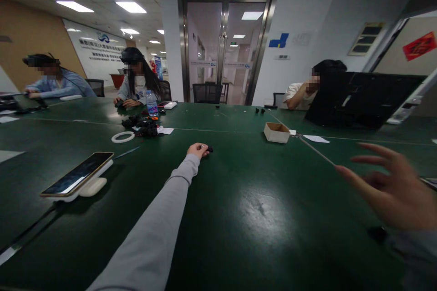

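Stretched far forward over the dark green table (221, 200), my left hand (197, 150) has its fingers closed round a small black object (210, 149). Its kind is too small to make out, and a bit of white shows between the fingers. My right hand (396, 186) is raised above the table at the right, slightly blurred, with thumb and fingers spread and nothing in them. Beneath it, near the wrist, lies another small dark thing (378, 234). Beyond and between my hands stands a small open cardboard box (277, 133); its inside is mostly hidden.
On the left are a phone (80, 173) on a white stand, a white tape roll (123, 137), a bundle of black items (141, 126) and a water bottle (152, 104). A black monitor (362, 97) stands at the right. Several people sit across the table.
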Available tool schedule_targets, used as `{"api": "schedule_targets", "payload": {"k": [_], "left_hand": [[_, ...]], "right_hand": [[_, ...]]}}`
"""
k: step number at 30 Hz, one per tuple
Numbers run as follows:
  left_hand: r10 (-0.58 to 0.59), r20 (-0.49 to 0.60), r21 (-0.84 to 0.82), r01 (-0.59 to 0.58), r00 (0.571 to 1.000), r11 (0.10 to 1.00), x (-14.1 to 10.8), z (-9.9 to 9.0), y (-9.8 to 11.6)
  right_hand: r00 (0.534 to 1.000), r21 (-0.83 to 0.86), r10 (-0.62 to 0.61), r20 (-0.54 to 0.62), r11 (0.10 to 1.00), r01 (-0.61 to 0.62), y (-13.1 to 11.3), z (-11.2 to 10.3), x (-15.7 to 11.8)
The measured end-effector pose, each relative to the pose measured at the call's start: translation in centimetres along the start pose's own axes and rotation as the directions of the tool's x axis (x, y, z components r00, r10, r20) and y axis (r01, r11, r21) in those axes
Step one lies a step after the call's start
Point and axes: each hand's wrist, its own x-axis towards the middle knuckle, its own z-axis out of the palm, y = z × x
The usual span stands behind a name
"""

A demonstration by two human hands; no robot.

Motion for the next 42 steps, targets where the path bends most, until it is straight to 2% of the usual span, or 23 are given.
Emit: {"api": "schedule_targets", "payload": {"k": [1, 2, 3, 5, 7, 9, 10, 12, 14, 17, 22, 25, 29, 35, 42], "left_hand": [[-0.013, -0.033, -0.067, 0.011, 0.999, 0.998, 0.0, 0.5, 0.1], [-0.026, -0.067, -0.131, 0.017, 0.997, 0.991, 0.0, 1.2, 0.1], [-0.038, -0.098, -0.185, 0.019, 0.994, 0.982, -0.1, 1.8, 0.1], [-0.045, -0.125, -0.246, 0.012, 0.991, 0.969, -0.3, 2.9, 0.0], [-0.010, -0.108, -0.237, -0.016, 0.994, 0.971, -0.4, 3.7, -0.3], [0.043, -0.077, -0.187, -0.057, 0.996, 0.981, -0.6, 3.9, -0.6], [0.068, -0.065, -0.160, -0.077, 0.996, 0.984, -0.6, 3.9, -0.8], [0.112, -0.054, -0.111, -0.118, 0.992, 0.987, -0.6, 3.6, -1.0], [0.140, -0.049, -0.085, -0.143, 0.989, 0.986, -0.5, 3.3, -1.2], [0.157, -0.047, -0.041, -0.159, 0.986, 0.986, -0.5, 3.0, -1.1], [0.194, -0.066, 0.009, -0.194, 0.979, 0.981, -0.7, 2.7, -0.9], [0.177, -0.047, -0.024, -0.179, 0.983, 0.984, -0.7, 2.6, -0.7], [0.165, -0.014, -0.021, -0.165, 0.986, 0.986, -0.9, 2.8, -0.7], [0.199, -0.073, 0.001, -0.200, 0.977, 0.980, -0.8, 2.9, -1.1], [0.242, -0.046, -0.036, -0.243, 0.969, 0.969, -0.8, 2.8, -1.1]], "right_hand": [[0.994, 0.103, -0.045, 0.101, 0.994, 0.035, -3.0, 1.8, 1.2], [0.961, 0.239, -0.103, 0.256, 0.970, 0.040, -5.7, 4.2, 2.3], [0.902, 0.345, -0.142, 0.409, 0.939, -0.009, -8.0, 6.8, 3.5], [0.784, 0.408, -0.114, 0.610, 0.894, -0.187, -10.9, 12.7, 5.6], [0.728, 0.416, -0.026, 0.685, 0.834, -0.362, -12.2, 18.5, 7.1], [0.736, 0.474, 0.042, 0.676, 0.740, -0.478, -12.5, 23.4, 7.8], [0.747, 0.539, 0.036, 0.664, 0.669, -0.512, -12.6, 25.4, 7.8], [0.797, 0.669, 0.027, 0.603, 0.528, -0.523, -12.6, 28.4, 7.5], [0.840, 0.757, 0.041, 0.541, 0.411, -0.508, -12.7, 30.3, 7.0], [0.858, 0.814, 0.060, 0.510, 0.291, -0.503, -12.3, 31.4, 6.4], [0.849, 0.836, -0.003, 0.529, 0.173, -0.520, -11.5, 30.6, 6.2], [0.837, 0.832, -0.050, 0.545, 0.159, -0.532, -11.5, 29.8, 6.0], [0.826, 0.821, -0.045, 0.562, 0.151, -0.551, -11.8, 29.4, 5.9], [0.824, 0.821, -0.047, 0.564, 0.138, -0.554, -11.9, 29.2, 5.9], [0.823, 0.823, -0.064, 0.564, 0.130, -0.554, -11.8, 29.5, 5.9]]}}
